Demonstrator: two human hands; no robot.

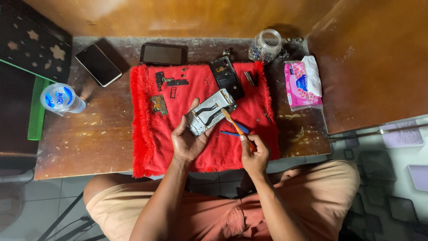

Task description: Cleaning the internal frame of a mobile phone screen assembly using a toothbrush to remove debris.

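phone frame (pixel 209 112), opened, back cover off, held above red cloth (pixel 151 147) in left hand (pixel 189 138), fingers closed round lower end. orange-handled brush (pixel 236 127) pinched in right hand (pixel 254 154), bristles touching frame's upper edge. removed: back housing (pixel 226 76), small circuit boards (pixel 159 104) on cloth. cleaning apparently mid-way; reassembly outstanding.

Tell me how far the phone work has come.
Done: the phone is opened; its back cover and boards lie on the red cloth. In hand: the left hand holds the frame, and the right hand brushes it with a brush. Left: parts remain loose, nothing refitted.
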